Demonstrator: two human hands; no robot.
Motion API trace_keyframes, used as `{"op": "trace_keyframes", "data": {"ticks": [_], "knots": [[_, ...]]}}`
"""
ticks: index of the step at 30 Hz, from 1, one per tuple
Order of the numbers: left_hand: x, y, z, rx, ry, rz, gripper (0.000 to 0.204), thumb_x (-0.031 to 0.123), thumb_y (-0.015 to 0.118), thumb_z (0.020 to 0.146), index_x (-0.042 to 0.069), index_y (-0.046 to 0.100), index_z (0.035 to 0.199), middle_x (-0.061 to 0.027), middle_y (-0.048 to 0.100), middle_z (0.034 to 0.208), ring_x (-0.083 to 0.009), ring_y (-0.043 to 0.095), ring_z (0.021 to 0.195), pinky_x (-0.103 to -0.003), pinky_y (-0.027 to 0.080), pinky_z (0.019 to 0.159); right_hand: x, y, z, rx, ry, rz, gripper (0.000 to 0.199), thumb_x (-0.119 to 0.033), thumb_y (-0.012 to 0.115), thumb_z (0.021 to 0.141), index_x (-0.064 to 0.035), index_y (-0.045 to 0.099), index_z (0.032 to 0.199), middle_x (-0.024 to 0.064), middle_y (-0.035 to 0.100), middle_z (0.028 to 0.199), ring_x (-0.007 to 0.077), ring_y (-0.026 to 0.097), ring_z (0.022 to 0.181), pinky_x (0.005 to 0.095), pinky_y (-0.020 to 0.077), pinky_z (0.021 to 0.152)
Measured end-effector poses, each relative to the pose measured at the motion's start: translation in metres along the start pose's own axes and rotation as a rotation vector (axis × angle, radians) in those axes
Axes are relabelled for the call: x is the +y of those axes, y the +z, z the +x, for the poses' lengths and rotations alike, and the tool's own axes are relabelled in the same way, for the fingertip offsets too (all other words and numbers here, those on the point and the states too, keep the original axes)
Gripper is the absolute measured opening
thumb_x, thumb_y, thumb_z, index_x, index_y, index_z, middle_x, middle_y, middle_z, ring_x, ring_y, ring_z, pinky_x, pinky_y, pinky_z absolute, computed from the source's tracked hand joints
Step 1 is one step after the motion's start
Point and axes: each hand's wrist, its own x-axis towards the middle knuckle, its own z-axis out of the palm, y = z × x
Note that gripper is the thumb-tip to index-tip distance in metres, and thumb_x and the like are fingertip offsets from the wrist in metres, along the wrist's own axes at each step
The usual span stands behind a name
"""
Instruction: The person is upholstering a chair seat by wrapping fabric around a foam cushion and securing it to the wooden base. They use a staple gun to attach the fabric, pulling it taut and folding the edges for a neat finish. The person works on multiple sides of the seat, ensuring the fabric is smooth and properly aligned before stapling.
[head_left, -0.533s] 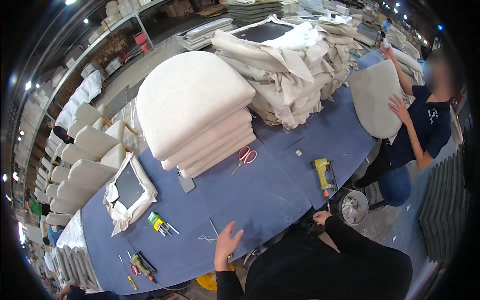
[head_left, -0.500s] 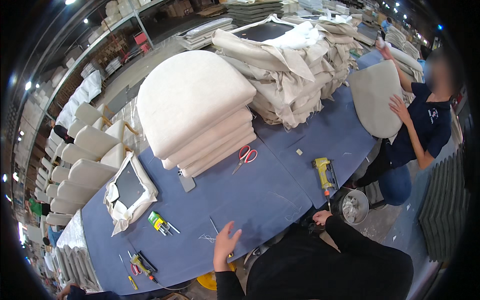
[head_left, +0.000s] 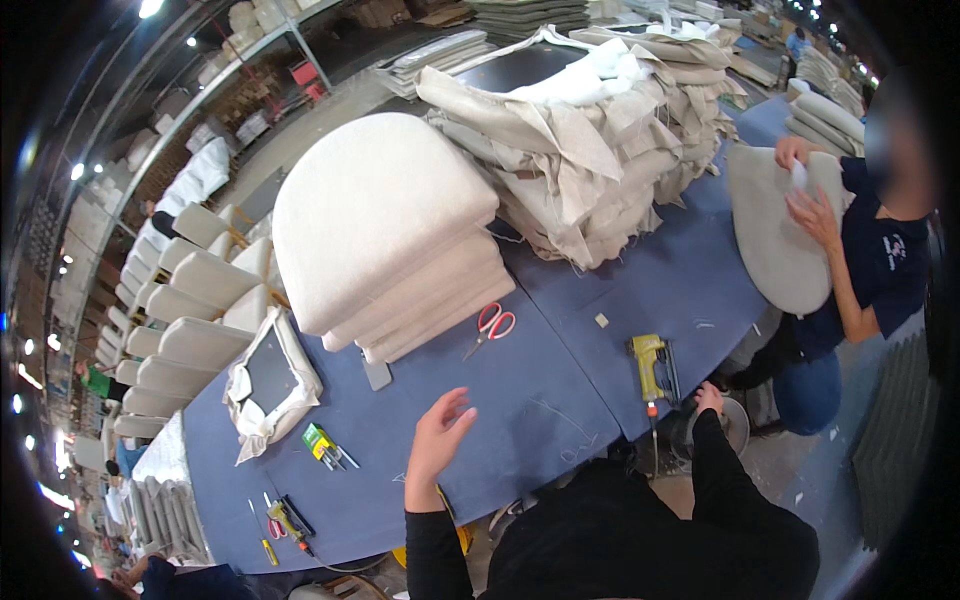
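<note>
Over the front of the blue table (head_left: 520,400) my left hand (head_left: 438,435) is raised, open, with bent fingers apart and nothing in it. My right hand (head_left: 709,399) reaches past the table's right edge, above a metal bucket (head_left: 738,428); its fingers look parted and I see nothing held. Just left of it lies a yellow staple gun (head_left: 650,365) with a hose at its end. Red-handled scissors (head_left: 492,327) rest in the middle, beside a stack of cream upholstered seat pads (head_left: 390,215). A grey phone (head_left: 376,374) is partly under that stack.
A high pile of fabric-covered panels (head_left: 580,170) stands at the back. To the left lie an upholstered frame (head_left: 272,385), a green box (head_left: 320,443), a second staple gun (head_left: 288,518) and a screwdriver (head_left: 267,545). At right, a co-worker (head_left: 890,265) handles a rounded pad (head_left: 775,235).
My right hand has moved right and forward, from beside my body to over the bucket. My left hand has risen slightly leftward. The co-worker's hands have come together in front of the pad.
</note>
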Motion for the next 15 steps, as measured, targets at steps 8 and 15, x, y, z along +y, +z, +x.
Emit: {"op": "trace_keyframes", "data": {"ticks": [8,15], "knots": [[0.186,0.079,0.157,-0.089,0.246,-0.091,0.064,0.034,0.070,0.110,0.003,0.049,0.162,-0.0175,0.066,0.147,-0.0241,0.065,0.133,-0.039,0.051,0.113,-0.036,0.131,0.013,0.755,0.169,-0.583,0.077,-0.069,0.075,0.091,-0.0130,0.061,0.141,0.0210,0.078,0.116,0.0455,0.077,0.106,0.0577,0.0608,0.090],[0.290,0.104,0.350,-0.069,-0.015,-1.061,0.081,0.061,0.067,0.100,0.006,0.050,0.157,-0.0174,0.057,0.156,-0.0344,0.058,0.141,-0.057,0.045,0.117,-0.056,0.124,0.014,0.909,-0.016,-0.651,0.070,-0.068,0.068,0.092,-0.0156,0.061,0.138,0.0235,0.070,0.125,0.0471,0.070,0.113,0.0589,0.0532,0.096]]}}
